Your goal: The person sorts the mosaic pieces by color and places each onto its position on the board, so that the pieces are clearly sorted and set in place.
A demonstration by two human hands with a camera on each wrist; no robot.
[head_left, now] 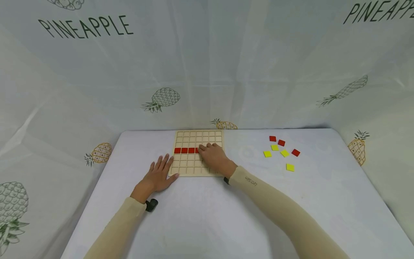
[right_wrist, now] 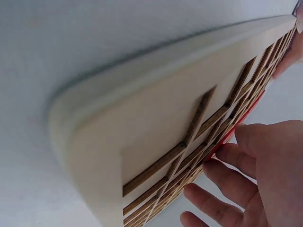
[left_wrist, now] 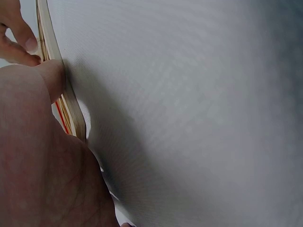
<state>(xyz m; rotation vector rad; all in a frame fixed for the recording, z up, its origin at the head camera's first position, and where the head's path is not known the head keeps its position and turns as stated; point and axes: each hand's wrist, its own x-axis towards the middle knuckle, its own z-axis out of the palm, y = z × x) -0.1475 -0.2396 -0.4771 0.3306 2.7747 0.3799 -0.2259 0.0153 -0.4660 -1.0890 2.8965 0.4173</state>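
Note:
A pale wooden grid board [head_left: 187,169] lies at the back edge of the table, with a row of red square tiles [head_left: 184,150] across its left half. My right hand [head_left: 214,157] is over the board, its thumb and fingers pinching a red tile [right_wrist: 209,154] at the right end of that row; the fingers partly cover it. My left hand [head_left: 158,177] rests with spread fingers at the board's left side. In the left wrist view, the left thumb [left_wrist: 53,78] touches the board's edge [left_wrist: 75,113].
To the right of the board lie three loose red tiles [head_left: 281,142] and several loose yellow tiles [head_left: 284,153]. They are scattered on the white table [head_left: 207,216]. A pineapple-printed curtain [head_left: 207,72] hangs behind the table. Both wrists wear dark bands [head_left: 151,205].

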